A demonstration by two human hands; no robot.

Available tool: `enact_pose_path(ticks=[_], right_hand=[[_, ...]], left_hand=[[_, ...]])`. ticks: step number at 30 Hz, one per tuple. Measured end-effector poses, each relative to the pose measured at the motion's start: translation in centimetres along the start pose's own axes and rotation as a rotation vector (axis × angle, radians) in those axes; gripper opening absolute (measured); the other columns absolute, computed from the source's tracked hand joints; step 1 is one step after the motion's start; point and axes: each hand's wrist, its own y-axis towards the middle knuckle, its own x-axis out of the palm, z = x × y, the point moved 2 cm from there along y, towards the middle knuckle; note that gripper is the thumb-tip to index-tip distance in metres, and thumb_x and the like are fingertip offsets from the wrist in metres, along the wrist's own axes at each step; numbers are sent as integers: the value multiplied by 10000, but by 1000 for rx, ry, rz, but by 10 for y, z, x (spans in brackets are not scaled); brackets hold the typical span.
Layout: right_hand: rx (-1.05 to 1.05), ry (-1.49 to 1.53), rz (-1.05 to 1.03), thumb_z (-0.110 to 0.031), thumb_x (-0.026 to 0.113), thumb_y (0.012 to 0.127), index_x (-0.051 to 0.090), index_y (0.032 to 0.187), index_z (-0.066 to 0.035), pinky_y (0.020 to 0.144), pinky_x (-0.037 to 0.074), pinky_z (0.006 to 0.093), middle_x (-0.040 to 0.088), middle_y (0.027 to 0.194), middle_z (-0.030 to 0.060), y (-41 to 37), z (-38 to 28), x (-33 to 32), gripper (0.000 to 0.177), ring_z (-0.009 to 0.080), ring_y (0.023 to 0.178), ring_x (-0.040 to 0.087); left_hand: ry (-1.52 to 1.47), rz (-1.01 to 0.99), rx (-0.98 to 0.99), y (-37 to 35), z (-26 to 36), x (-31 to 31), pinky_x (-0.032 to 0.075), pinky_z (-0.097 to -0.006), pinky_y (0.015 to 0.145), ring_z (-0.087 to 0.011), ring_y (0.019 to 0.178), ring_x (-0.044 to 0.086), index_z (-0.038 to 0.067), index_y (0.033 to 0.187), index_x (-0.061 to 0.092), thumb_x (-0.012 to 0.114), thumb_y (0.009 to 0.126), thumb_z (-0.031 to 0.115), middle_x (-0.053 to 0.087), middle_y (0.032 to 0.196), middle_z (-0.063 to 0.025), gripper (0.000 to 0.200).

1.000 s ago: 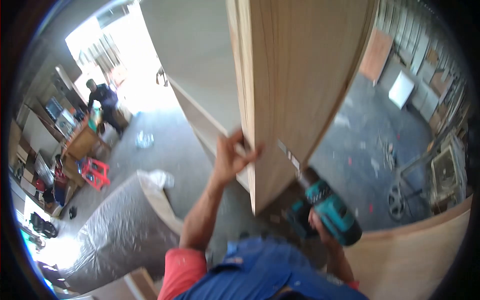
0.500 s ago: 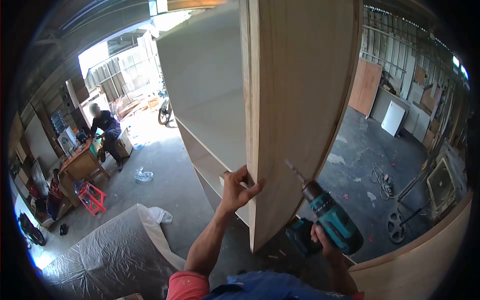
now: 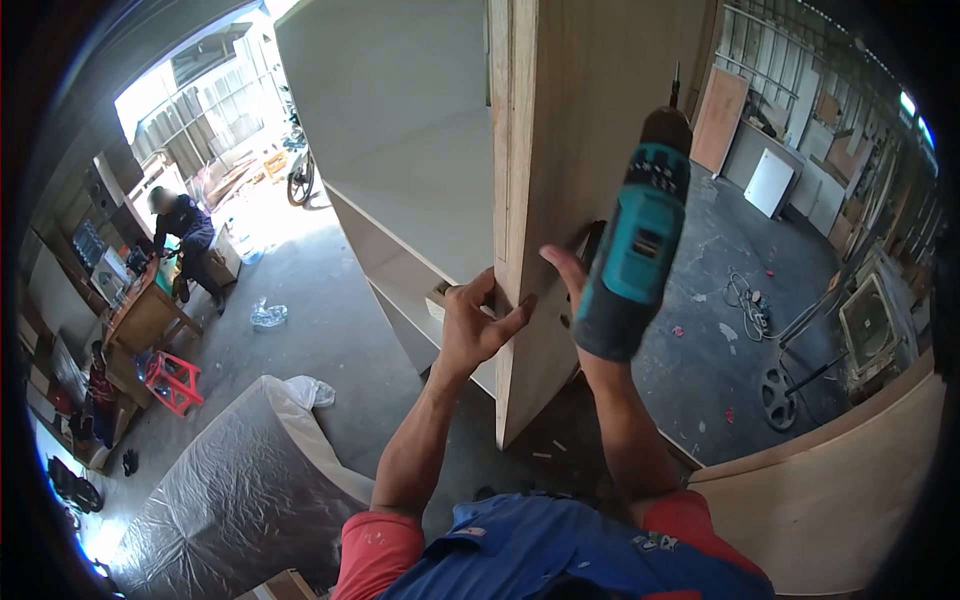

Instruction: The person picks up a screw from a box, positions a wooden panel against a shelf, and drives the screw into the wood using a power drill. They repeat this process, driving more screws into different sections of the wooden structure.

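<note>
A tall wooden cabinet (image 3: 513, 150) with pale inner panels and shelves stands right in front of me. My left hand (image 3: 478, 325) pinches its front edge, the thumb on the right face and the fingers round the left side. Beside those fingers, a small wood block (image 3: 437, 300) sticks out by a shelf. In my right hand (image 3: 588, 325) is a teal and black cordless drill (image 3: 637, 240), raised with its bit upward, right of the cabinet's edge. The drill body hides most of that hand's fingers.
Plastic-wrapped bulky goods (image 3: 230, 490) lie at lower left. A curved wooden panel (image 3: 820, 500) fills the lower right. Farther off are a red stool (image 3: 175, 382), a wooden desk (image 3: 145, 310), a seated person (image 3: 185, 235), and a coiled cable (image 3: 750, 305) on the floor.
My right hand has lifted the drill, and its bit has swung from pointing up-left to nearly straight up. My left hand still grips the cabinet edge. The view has shifted slightly.
</note>
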Motion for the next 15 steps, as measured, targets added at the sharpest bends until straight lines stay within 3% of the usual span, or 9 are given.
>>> enact_pose_path(ticks=[2,3,7,12,13,14,15], right_hand=[[158,356,76,-220,944,629,553,1055,-31,730,504,352,593,895,56,23,-20,1,609,209,773,594],[223,412,14,-193,934,644,537,1047,-38,725,489,336,586,874,51,25,-25,5,587,192,772,579],[225,340,99,-167,916,670,533,1024,-37,718,478,337,581,855,49,34,-37,8,537,194,770,574],[290,317,50,-145,882,714,540,1021,-29,708,474,344,587,860,54,31,-37,10,474,193,757,574],[278,309,67,-145,882,714,540,1021,-29,708,474,344,587,860,54,30,-38,9,474,193,757,574],[271,315,68,-142,874,723,544,1029,-30,715,478,338,591,864,56,29,-38,10,464,188,764,580],[266,322,71,-138,867,732,549,1038,-32,722,482,332,596,869,59,29,-38,11,454,183,771,586]], left_hand=[[-5,-7,33,0,-3,0,470,-282,559,-130,563,609,-41,967,673,774,733,160,658,648,-103,325],[-2,-9,65,1,-4,0,460,-284,548,-133,552,602,-37,965,672,771,728,158,651,639,-107,323],[55,-36,120,1,2,-2,459,-291,545,-158,536,599,-32,971,668,767,717,159,638,629,-129,333],[90,-28,79,-1,5,-1,502,-331,596,-222,592,664,-35,1082,643,760,711,161,639,676,-175,436],[134,-194,-52,1,10,-8,530,-333,771,-211,843,712,-48,1231,598,731,754,145,707,905,-192,531],[130,-200,-30,9,12,-15,530,-333,771,-211,843,712,-48,1231,598,731,754,145,707,905,-192,531],[-156,-297,-10,19,14,-21,496,-338,871,-209,987,664,-55,1293,559,698,797,144,684,1052,-184,552]])
